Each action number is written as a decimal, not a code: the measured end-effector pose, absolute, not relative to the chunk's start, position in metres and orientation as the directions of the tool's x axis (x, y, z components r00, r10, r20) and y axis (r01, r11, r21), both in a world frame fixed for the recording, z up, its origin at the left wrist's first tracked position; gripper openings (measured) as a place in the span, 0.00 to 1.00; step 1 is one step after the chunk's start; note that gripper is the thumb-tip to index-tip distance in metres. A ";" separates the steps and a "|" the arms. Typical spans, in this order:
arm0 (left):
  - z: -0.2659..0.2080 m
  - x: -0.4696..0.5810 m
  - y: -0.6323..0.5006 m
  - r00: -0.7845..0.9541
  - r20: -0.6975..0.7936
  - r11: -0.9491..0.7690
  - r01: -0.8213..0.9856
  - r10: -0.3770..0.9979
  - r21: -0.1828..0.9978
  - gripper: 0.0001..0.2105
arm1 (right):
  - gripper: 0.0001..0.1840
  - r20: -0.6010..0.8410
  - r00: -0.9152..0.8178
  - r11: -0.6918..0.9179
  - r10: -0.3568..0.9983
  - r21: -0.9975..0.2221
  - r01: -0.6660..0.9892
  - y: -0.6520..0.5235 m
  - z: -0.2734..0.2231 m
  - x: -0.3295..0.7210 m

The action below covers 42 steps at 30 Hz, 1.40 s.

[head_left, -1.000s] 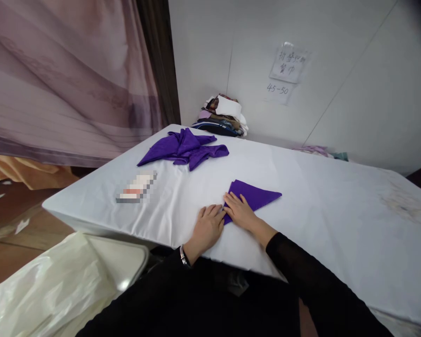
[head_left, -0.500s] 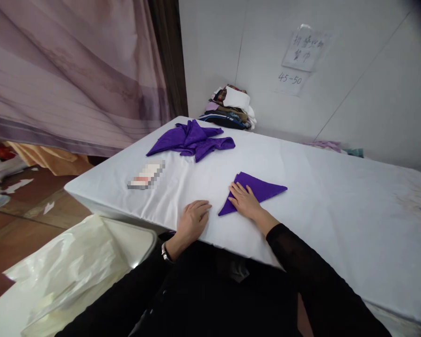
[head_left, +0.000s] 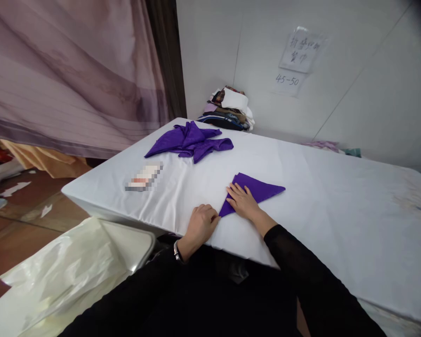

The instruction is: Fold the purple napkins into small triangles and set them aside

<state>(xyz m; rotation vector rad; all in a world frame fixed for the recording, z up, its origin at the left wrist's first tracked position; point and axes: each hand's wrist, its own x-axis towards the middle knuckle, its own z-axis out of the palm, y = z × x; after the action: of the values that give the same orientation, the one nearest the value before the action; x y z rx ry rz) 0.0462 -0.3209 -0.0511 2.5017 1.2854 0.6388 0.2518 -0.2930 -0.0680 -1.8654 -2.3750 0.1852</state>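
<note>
A purple cloth napkin (head_left: 260, 188), folded into a triangle, lies flat on the white-covered table (head_left: 323, 210). My right hand (head_left: 241, 200) rests on its left part with the fingers stretched out, covering some of the cloth. At the napkin's near-left corner, my left hand (head_left: 200, 223) has its fingers curled together, with the thumb and fingertips pinching the tip. Farther back on the left, more purple cloth (head_left: 189, 141) sits in a loose, crumpled heap.
A pixelated flat object (head_left: 143, 177) lies on the table's left side. Behind the far edge is a pile of folded clothes (head_left: 228, 110) against the wall. A chair with clear plastic (head_left: 70, 262) stands at the lower left, below a pink curtain (head_left: 73, 70).
My left hand has moved right to the napkin's near corner and its fingers have closed there. My right hand stays spread on the napkin. The view has shifted slightly.
</note>
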 end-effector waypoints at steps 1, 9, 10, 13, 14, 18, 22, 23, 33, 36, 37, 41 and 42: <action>-0.050 0.045 -0.320 0.520 0.250 -0.576 0.709 0.817 0.407 0.06 | 0.30 0.015 -0.235 0.235 0.972 -0.168 0.957 -0.293 -0.068 0.252; -0.021 0.065 -0.293 0.592 0.308 -0.652 0.547 0.744 0.524 0.05 | 0.28 0.054 -0.248 0.253 0.967 -0.176 0.951 -0.296 -0.063 0.249; -0.017 0.075 -0.287 0.613 0.346 -0.686 0.492 0.710 0.536 0.06 | 0.28 0.064 -0.253 0.261 0.965 -0.168 0.951 -0.296 -0.064 0.249; -0.009 0.110 -0.269 0.680 0.410 -0.758 0.341 0.608 0.556 0.07 | 0.25 0.093 -0.286 0.296 0.954 -0.136 0.945 -0.294 -0.068 0.248; -0.009 0.123 -0.263 0.698 0.410 -0.765 0.315 0.588 0.562 0.08 | 0.24 0.109 -0.297 0.309 0.949 -0.127 0.942 -0.293 -0.070 0.248; -0.016 0.169 -0.237 0.733 0.351 -0.755 0.327 0.582 0.569 0.10 | 0.22 0.205 -0.299 0.331 0.932 -0.139 0.933 -0.293 -0.072 0.248; -0.027 0.190 -0.201 0.673 0.272 -0.684 0.474 0.688 0.555 0.12 | 0.21 0.195 -0.339 0.376 0.920 -0.203 0.904 -0.296 -0.065 0.249; -0.030 0.190 -0.191 0.629 0.258 -0.644 0.523 0.734 0.558 0.13 | 0.22 0.186 -0.344 0.380 0.920 -0.214 0.900 -0.297 -0.063 0.249; -0.057 0.146 -0.155 0.412 0.180 -0.431 0.674 0.894 0.600 0.16 | 0.27 0.098 -0.392 0.404 0.915 -0.232 0.885 -0.299 -0.057 0.250; -0.062 0.154 -0.161 0.411 0.201 -0.444 0.673 0.889 0.591 0.14 | 0.27 0.103 -0.390 0.403 0.915 -0.241 0.883 -0.299 -0.056 0.249; -0.063 0.157 -0.163 0.410 0.212 -0.452 0.679 0.887 0.578 0.13 | 0.27 0.104 -0.389 0.403 0.915 -0.245 0.882 -0.299 -0.055 0.249; -0.067 0.165 -0.165 0.433 0.256 -0.501 0.696 0.864 0.514 0.11 | 0.27 0.106 -0.388 0.402 0.916 -0.265 0.877 -0.300 -0.053 0.249; -0.068 0.165 -0.165 0.440 0.259 -0.509 0.694 0.860 0.509 0.10 | 0.27 0.107 -0.390 0.405 0.914 -0.274 0.873 -0.300 -0.053 0.249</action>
<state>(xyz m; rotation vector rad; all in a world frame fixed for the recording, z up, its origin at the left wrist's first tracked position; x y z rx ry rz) 0.1650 -0.1650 -0.0677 2.3695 1.3287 0.7091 0.2486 -0.3004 -0.0528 -1.5735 -2.4219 0.2530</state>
